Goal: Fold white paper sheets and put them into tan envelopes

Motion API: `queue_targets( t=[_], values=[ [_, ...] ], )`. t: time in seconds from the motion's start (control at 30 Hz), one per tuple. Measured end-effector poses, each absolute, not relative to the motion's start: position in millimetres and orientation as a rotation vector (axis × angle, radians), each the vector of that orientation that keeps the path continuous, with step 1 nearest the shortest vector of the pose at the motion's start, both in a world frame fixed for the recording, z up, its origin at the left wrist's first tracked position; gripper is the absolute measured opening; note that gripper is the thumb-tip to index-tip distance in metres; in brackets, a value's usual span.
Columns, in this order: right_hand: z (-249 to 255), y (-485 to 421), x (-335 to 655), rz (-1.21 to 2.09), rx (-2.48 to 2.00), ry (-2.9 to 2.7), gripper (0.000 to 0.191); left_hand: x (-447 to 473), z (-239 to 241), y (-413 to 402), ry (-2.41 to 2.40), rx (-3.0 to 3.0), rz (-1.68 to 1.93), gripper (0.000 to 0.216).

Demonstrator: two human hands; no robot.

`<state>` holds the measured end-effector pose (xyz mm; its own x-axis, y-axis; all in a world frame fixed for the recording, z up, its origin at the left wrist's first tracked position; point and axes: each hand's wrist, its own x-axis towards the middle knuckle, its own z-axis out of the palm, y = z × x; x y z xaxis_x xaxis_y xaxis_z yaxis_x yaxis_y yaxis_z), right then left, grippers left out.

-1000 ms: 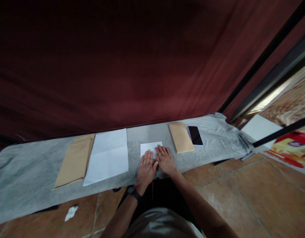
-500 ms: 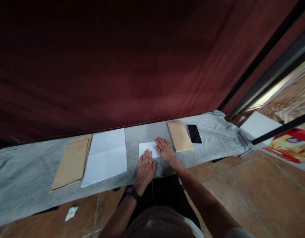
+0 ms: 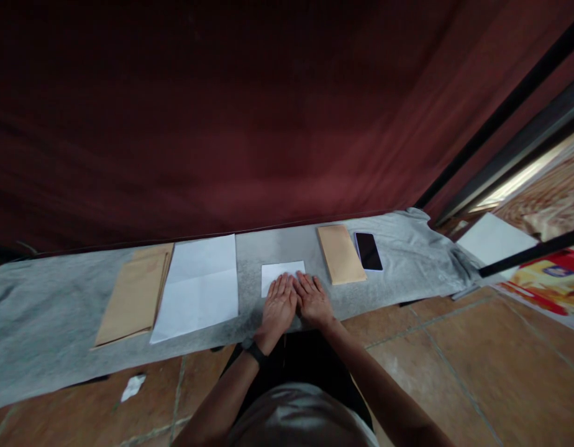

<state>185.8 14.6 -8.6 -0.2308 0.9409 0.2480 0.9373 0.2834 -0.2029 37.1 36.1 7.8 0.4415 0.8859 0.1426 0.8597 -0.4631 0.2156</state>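
A small white paper rectangle (image 3: 278, 269), perhaps folded, lies on the grey cloth in front of me. My left hand (image 3: 279, 305) rests flat over its near edge with fingers stretched out. Beside it, my right hand (image 3: 314, 302) lies flat on the paper's near right corner, fingers extended. The two hands touch or nearly touch at the thumbs. Both hide part of the paper, and neither grips anything.
Left of the paper lie large white sheets (image 3: 199, 288) with a crease, beside a stack of brown envelopes (image 3: 132, 301). On the right are one brown envelope (image 3: 341, 254) and a phone (image 3: 369, 251). The grey cloth (image 3: 45, 316) covers a narrow bench against a dark red curtain (image 3: 268, 155).
My right hand has moved down and toward my left hand, uncovering the paper's far right corner. My left hand has shifted slightly right and inward. Both stay flat.
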Motion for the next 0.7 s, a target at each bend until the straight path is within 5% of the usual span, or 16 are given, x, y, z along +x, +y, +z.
queue_targets(
  t=[0.7],
  values=[
    [-7.5, 16.3, 185.3, 0.015, -1.711, -2.207, 0.05, -9.9, -4.2, 54.5, 1.853, 2.327, 0.628, 0.055]
  ],
)
